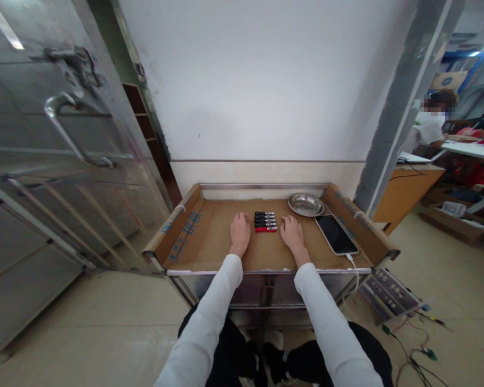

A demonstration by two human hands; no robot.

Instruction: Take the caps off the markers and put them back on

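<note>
Several black markers (pixel 265 218) lie side by side in a neat stack of rows on the cardboard, with one red marker (pixel 265 229) nearest to me. My left hand (pixel 240 233) rests on the cardboard just left of the markers, fingers loosely extended and holding nothing. On their right side lies my right hand (pixel 292 233), palm down, also with nothing in it. Neither hand appears to touch the markers. A round metal dish (pixel 305 204) sits behind my right hand, and a smartphone (pixel 336 234) with a white cable lies farther right.
The cardboard-lined cart top (pixel 210 236) has raised cardboard sides at left and right, against a white wall (pixel 258 86). A metal door (pixel 60 140) stands left. On the floor at right are a device (pixel 390 295) and loose wires. Another person (pixel 429 121) sits in the far right background.
</note>
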